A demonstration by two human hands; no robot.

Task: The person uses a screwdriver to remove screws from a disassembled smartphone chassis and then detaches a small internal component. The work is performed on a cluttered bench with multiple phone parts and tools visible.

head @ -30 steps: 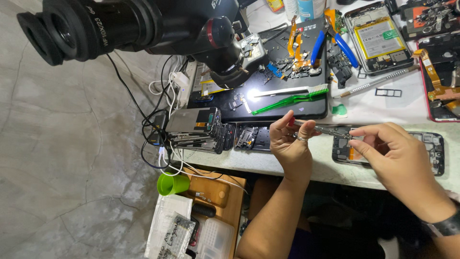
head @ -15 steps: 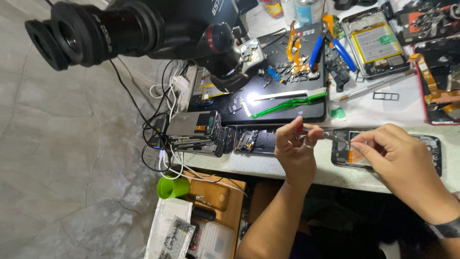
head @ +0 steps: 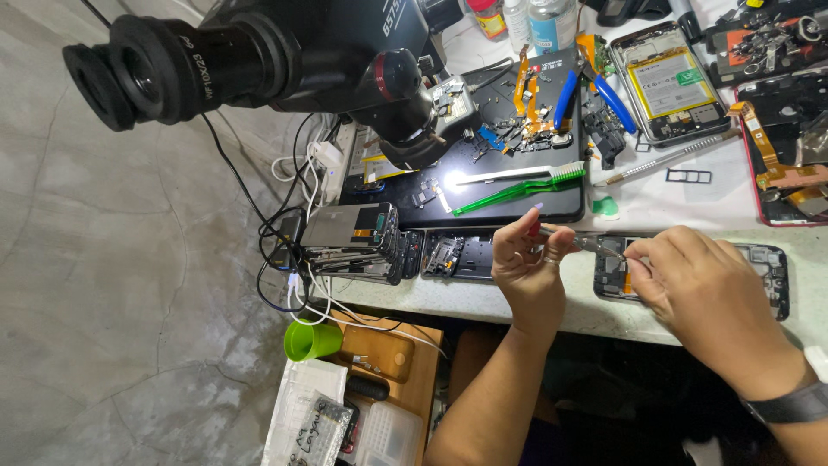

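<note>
Left hand [head: 528, 263] pinches tweezers [head: 580, 241] toward the opened phone [head: 768, 263], which the right hand [head: 699, 289] grips to steady.

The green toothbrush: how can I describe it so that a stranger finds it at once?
Find the black microscope at top left, then the dark mat under its lens. The green toothbrush lies along the mat's near edge, beside a white brush; only it is translucent green.

Both forearms reach up over the workbench edge [head: 483, 302]. The left hand [head: 528, 259] is raised just above that edge, thumb and forefinger pinched together. The right hand [head: 699, 289] lies further along it, knuckles up, fingers curled, fingertips pinching towards the left.
</note>
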